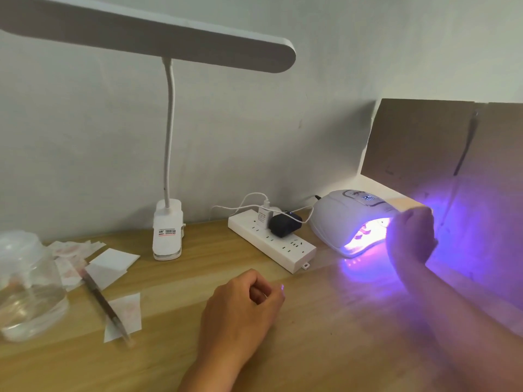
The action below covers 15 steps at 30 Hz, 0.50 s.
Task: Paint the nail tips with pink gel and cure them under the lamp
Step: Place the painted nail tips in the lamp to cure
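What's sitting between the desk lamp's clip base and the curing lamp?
Head view: a white power strip lies on the table between the clip base and the lit curing lamp, with a white charger and a black adapter plugged in.

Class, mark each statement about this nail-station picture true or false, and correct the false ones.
1. The curing lamp is lit, glowing purple. True.
2. The left hand holds the brush. False: the brush lies on the table across paper squares.
3. A white adapter and a black adapter sit in the power strip. True.
4. The right hand rests on the clear jar. False: it is at the curing lamp's opening, far from the jar.
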### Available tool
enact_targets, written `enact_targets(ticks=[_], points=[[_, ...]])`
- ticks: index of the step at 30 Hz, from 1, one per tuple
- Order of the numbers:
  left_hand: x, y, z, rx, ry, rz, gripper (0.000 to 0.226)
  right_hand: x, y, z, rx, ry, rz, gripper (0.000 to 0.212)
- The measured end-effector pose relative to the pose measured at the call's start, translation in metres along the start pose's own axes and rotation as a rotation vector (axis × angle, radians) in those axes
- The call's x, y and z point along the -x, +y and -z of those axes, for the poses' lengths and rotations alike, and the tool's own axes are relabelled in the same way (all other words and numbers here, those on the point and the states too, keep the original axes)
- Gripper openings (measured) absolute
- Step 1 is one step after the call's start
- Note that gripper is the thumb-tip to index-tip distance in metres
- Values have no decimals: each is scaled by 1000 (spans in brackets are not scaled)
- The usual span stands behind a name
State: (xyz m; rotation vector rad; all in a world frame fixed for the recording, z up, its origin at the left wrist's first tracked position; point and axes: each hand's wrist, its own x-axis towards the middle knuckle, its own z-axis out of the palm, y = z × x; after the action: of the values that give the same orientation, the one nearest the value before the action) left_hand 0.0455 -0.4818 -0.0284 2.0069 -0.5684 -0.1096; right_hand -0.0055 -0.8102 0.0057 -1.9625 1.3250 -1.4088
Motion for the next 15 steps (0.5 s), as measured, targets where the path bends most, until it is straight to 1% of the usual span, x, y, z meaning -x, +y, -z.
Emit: enact_targets(ticks=[1, 3, 4, 6, 8, 10, 15], points=[[0, -1, -1, -7, -1, -6, 25, 5, 16, -1, 67, -68, -71, 17], [0, -1, -2, -26, -6, -16, 21, 5, 37, -7, 266, -312, -129, 21], [0, -1, -3, -32, -8, -21, 20, 2, 39, -10, 313, -393, -123, 27], [0, -2, -3, -35, -13, -26, 18, -7, 35, -18, 312, -483, -81, 41], [-1, -2, -2, -25, -21, -22, 16, -15, 28, -27, 309, -530, -53, 46], [-3, -4, -2, -2, -23, -18, 15, -20, 26, -33, 304, -549, -60, 42], [-6, -8, -2, 17, -2, -12, 18, -14, 24, -32, 322, -469, -31, 33]])
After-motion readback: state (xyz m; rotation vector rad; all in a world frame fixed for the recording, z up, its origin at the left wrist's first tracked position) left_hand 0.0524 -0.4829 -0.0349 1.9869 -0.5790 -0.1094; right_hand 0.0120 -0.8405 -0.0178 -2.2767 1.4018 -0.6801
